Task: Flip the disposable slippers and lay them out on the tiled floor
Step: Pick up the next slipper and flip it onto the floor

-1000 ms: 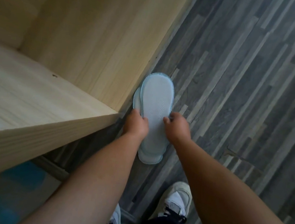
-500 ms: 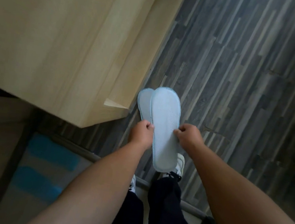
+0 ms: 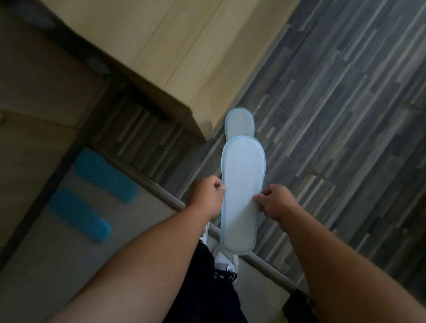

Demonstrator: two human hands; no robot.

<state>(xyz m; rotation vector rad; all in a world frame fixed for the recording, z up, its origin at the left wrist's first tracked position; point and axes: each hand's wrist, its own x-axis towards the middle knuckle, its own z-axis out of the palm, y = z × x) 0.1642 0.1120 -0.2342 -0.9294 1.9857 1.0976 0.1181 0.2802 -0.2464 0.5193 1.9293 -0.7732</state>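
Observation:
A pale blue disposable slipper (image 3: 240, 191) faces me sole-up, held in the air above the grey striped floor (image 3: 360, 112). My left hand (image 3: 206, 196) pinches its left edge and my right hand (image 3: 274, 202) pinches its right edge, both near the middle of its length. A second slipper (image 3: 239, 123) sticks out from behind the top one, with only its rounded end showing. Whether either hand also grips that second slipper is hidden.
A light wooden cabinet (image 3: 155, 33) fills the upper left, its corner close to the slippers. A grey mat (image 3: 68, 237) with blue patches lies at the lower left behind a threshold strip (image 3: 164, 195). My white shoes (image 3: 223, 262) and dark trousers are below the slippers.
The slippers have come up off the floor by the cabinet and toward me. The two have slid apart lengthwise, so the rear one now shows beyond the front one's tip. The view has swung left.

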